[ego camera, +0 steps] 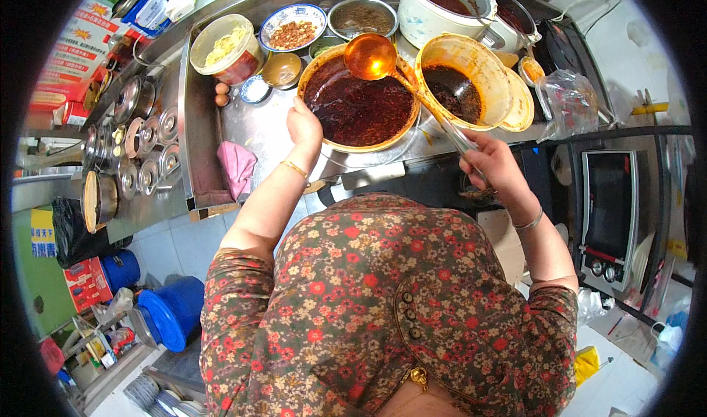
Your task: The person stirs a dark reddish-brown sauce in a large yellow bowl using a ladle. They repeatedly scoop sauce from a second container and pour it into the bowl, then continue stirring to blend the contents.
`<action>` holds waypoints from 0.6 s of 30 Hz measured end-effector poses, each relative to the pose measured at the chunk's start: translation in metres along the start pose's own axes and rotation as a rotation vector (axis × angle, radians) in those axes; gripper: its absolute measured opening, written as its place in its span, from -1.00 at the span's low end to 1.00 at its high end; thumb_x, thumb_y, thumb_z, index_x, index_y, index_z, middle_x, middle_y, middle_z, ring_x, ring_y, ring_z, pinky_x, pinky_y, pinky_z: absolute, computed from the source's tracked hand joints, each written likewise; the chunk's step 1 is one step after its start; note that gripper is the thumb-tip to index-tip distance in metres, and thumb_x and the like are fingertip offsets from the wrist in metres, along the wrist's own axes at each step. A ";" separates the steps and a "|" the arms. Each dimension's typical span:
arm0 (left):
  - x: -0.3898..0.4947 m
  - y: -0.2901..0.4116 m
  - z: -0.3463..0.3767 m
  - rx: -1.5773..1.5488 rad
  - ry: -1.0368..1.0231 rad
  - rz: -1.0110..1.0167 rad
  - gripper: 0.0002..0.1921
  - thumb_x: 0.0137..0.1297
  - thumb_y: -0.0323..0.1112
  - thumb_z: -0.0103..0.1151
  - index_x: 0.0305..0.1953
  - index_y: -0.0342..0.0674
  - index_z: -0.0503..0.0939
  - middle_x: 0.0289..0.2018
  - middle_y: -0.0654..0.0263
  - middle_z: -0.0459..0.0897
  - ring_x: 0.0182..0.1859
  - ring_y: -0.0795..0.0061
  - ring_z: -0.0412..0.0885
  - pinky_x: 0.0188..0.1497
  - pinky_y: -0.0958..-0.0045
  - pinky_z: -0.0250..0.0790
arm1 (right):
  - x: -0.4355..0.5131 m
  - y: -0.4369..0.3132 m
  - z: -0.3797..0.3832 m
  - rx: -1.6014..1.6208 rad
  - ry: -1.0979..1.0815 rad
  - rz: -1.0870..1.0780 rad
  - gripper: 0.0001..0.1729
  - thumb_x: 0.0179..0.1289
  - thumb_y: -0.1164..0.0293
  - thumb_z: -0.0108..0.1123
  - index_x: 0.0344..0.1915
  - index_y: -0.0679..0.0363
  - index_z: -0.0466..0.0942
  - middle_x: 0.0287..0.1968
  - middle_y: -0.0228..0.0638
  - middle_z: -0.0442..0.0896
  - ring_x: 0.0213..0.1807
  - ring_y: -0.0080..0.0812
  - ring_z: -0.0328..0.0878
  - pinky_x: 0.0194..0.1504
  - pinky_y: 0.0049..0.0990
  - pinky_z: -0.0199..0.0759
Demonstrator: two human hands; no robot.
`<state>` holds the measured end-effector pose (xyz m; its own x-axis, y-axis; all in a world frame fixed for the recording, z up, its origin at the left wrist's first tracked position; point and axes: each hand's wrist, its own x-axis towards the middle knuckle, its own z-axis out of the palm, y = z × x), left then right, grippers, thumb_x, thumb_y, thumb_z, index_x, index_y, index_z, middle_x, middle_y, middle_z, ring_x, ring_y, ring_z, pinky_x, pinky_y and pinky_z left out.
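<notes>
In my right hand (493, 161) is the handle of a metal ladle (373, 57). The ladle's bowl, coated in orange-red oil, hangs over the far part of a round tub (338, 147). Dark red chilli oil with flakes (359, 105) fills much of that tub. My left hand (305, 125) grips the tub's near left rim, its fingertips partly hidden. Just right of the tub, under the ladle's handle, an oil-stained plastic bucket (500, 94) leans with its mouth towards me. Dark sauce (454, 92) lies in its bottom.
Behind the tub stand a container of pale shreds (225, 49), a bowl of peanuts (293, 33), a steel bowl (363, 19) and a white cooker pot (436, 16). Two eggs (221, 94) and a pink cloth (237, 168) lie left. A plastic bag (569, 105) sits right.
</notes>
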<state>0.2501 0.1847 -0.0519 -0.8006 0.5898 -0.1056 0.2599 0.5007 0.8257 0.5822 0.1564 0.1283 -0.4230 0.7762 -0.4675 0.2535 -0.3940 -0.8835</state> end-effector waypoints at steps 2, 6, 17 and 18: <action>-0.001 0.000 0.000 -0.012 0.020 0.000 -0.39 0.36 0.06 -0.35 -0.32 -0.45 0.53 -0.35 -0.16 0.59 -0.21 -0.10 0.54 -0.11 0.12 0.32 | 0.000 -0.003 -0.004 0.273 -0.027 0.015 -0.48 0.20 0.49 -0.06 0.19 0.27 0.26 -0.50 -0.39 0.37 -0.68 -0.74 0.17 -0.74 -0.80 -0.05; 0.001 -0.001 0.000 -0.020 0.017 0.031 -0.39 0.35 0.05 -0.34 -0.32 -0.46 0.54 -0.37 -0.15 0.59 -0.22 -0.10 0.55 -0.11 0.12 0.33 | -0.007 0.002 -0.030 0.622 0.006 -0.058 -0.58 0.20 0.50 -0.02 0.09 0.35 0.35 -0.45 -0.28 0.44 -0.67 -0.69 0.15 -0.72 -0.78 0.02; 0.004 -0.005 0.002 -0.030 0.027 0.056 -0.43 0.37 0.01 -0.32 -0.28 -0.46 0.54 -0.34 -0.14 0.60 -0.21 -0.06 0.56 -0.11 0.17 0.34 | 0.012 0.010 -0.103 0.170 0.435 -0.040 -0.68 0.15 0.57 -0.05 -0.07 0.44 0.37 -0.54 -0.30 0.45 -0.64 -0.60 0.37 -0.74 -0.73 0.15; 0.005 -0.007 0.004 -0.064 0.033 0.042 -0.42 0.37 0.02 -0.32 -0.29 -0.46 0.55 -0.34 -0.13 0.60 -0.21 -0.05 0.56 -0.11 0.16 0.34 | 0.019 0.011 -0.107 0.128 0.383 -0.018 -0.75 0.13 0.58 -0.06 -0.16 0.42 0.40 -0.58 -0.35 0.41 -0.63 -0.60 0.37 -0.73 -0.71 0.17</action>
<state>0.2463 0.1864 -0.0601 -0.8078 0.5872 -0.0527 0.2589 0.4337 0.8631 0.6699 0.2192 0.1126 -0.0657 0.9011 -0.4287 0.1285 -0.4184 -0.8991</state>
